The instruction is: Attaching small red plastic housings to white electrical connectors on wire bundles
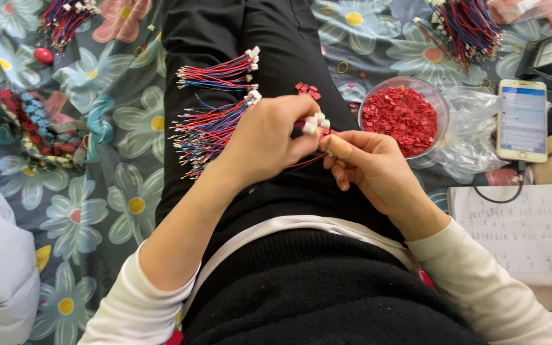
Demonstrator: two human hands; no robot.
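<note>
Soft, even daylight filled the head view, bright without harsh shadows. Only faint shade lay under the left hand (269, 137) and right hand (365, 169). The phone screen (522, 118) glowed pale, slightly washed out. Focus held sharp at centre; the frame's corners bent with wide-angle distortion and softened slightly.

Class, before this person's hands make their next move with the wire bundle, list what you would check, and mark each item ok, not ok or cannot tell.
1. Left hand grips the wire bundle: ok.
2. Right hand meets the white connectors at the bundle's end: ok.
3. Red piece pinched in the right fingertips: cannot tell, hidden.
4. Bowl of red pieces beside the right hand, well filled: ok.
5. Second wire bundle lying apart on the lap: ok.
6. Loose red pieces on the lap, outside the bowl: not ok.
</note>
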